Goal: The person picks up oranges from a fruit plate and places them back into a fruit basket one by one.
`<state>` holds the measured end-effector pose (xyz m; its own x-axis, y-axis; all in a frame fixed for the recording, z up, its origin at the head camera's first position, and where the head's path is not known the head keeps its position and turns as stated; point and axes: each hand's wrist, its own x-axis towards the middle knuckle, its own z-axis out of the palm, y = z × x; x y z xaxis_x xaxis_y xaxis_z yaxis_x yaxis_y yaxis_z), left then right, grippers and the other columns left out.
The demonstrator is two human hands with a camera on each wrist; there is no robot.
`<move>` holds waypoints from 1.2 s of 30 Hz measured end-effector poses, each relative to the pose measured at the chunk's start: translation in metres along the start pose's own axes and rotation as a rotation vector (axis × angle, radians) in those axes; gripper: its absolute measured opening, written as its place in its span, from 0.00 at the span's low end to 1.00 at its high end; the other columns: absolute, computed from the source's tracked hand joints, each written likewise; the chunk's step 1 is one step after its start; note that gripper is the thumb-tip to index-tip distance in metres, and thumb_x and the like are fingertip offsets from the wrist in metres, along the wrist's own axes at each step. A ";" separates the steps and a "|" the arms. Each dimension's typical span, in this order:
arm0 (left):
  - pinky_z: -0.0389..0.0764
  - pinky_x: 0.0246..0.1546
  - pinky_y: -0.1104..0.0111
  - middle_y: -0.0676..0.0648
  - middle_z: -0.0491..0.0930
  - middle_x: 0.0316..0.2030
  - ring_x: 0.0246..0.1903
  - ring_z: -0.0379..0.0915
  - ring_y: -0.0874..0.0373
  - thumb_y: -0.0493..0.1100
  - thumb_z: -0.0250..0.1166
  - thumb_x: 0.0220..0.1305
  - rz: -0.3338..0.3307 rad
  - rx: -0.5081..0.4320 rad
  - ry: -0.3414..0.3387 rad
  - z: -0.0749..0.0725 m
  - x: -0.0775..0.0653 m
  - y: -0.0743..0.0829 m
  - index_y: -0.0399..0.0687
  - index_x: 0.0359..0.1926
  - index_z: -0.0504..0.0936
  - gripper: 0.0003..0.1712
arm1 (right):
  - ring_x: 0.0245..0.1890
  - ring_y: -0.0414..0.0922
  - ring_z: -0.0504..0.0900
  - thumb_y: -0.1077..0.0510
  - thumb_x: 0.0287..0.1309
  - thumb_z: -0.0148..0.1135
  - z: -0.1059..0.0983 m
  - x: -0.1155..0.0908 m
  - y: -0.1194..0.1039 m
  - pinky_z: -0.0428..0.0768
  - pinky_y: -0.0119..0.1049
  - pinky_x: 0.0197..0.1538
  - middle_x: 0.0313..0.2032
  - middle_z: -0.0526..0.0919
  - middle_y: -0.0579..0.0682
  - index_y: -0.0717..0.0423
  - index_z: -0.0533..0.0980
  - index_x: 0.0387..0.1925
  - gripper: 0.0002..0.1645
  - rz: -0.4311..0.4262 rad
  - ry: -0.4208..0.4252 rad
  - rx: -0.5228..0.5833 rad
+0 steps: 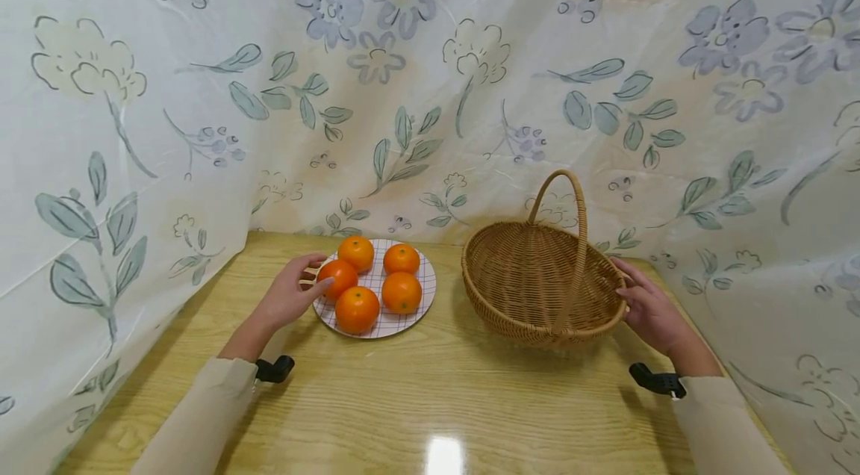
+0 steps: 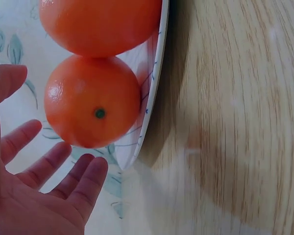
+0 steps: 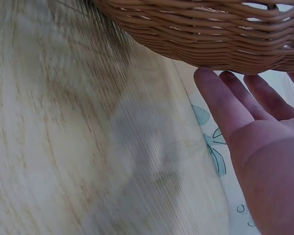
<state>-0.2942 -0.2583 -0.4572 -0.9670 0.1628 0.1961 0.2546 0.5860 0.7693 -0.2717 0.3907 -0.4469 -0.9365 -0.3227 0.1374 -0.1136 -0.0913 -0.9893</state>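
Several oranges rest on a round white plate (image 1: 384, 325) with a checked pattern. My left hand (image 1: 290, 290) reaches in at the plate's left side. Its fingers are spread around the leftmost orange (image 1: 338, 279); in the left wrist view a gap shows between the fingers and the near orange (image 2: 92, 100). To the right stands a brown wicker basket (image 1: 517, 273) with an arched handle (image 1: 581, 236). My right hand (image 1: 655, 312) holds the basket's right rim, thumb at the rim. In the right wrist view its fingers (image 3: 225, 100) meet the outer wicker wall.
Everything stands on a light wooden table (image 1: 376, 400). A floral cloth (image 1: 416, 87) hangs behind it and along both sides. A black wrist camera (image 1: 275, 368) sits on the left wrist, another black camera (image 1: 655, 379) on the right. Light reflects off the table's front.
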 end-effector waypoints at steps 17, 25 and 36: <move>0.74 0.66 0.44 0.34 0.66 0.72 0.65 0.69 0.36 0.56 0.65 0.71 -0.146 0.005 -0.076 0.005 0.012 0.000 0.42 0.75 0.63 0.40 | 0.65 0.36 0.76 0.70 0.76 0.33 -0.012 -0.002 0.000 0.83 0.37 0.59 0.69 0.64 0.41 0.47 0.38 0.83 0.41 0.022 -0.116 0.144; 0.76 0.66 0.46 0.34 0.66 0.72 0.65 0.69 0.36 0.57 0.66 0.70 -0.175 -0.011 -0.102 0.004 0.014 0.001 0.42 0.76 0.62 0.43 | 0.65 0.38 0.77 0.70 0.77 0.34 -0.015 -0.001 0.001 0.83 0.38 0.59 0.69 0.63 0.42 0.43 0.41 0.83 0.41 0.042 -0.119 0.182; 0.78 0.64 0.49 0.35 0.70 0.69 0.62 0.72 0.38 0.55 0.69 0.68 -0.173 -0.048 -0.105 0.005 0.018 -0.003 0.42 0.74 0.65 0.41 | 0.65 0.40 0.78 0.72 0.76 0.32 -0.016 -0.002 0.001 0.84 0.39 0.59 0.69 0.67 0.42 0.49 0.35 0.83 0.42 0.030 -0.150 0.214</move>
<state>-0.3121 -0.2533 -0.4586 -0.9892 0.1462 -0.0036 0.0819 0.5740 0.8148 -0.2756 0.4062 -0.4489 -0.8771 -0.4624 0.1295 0.0012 -0.2719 -0.9623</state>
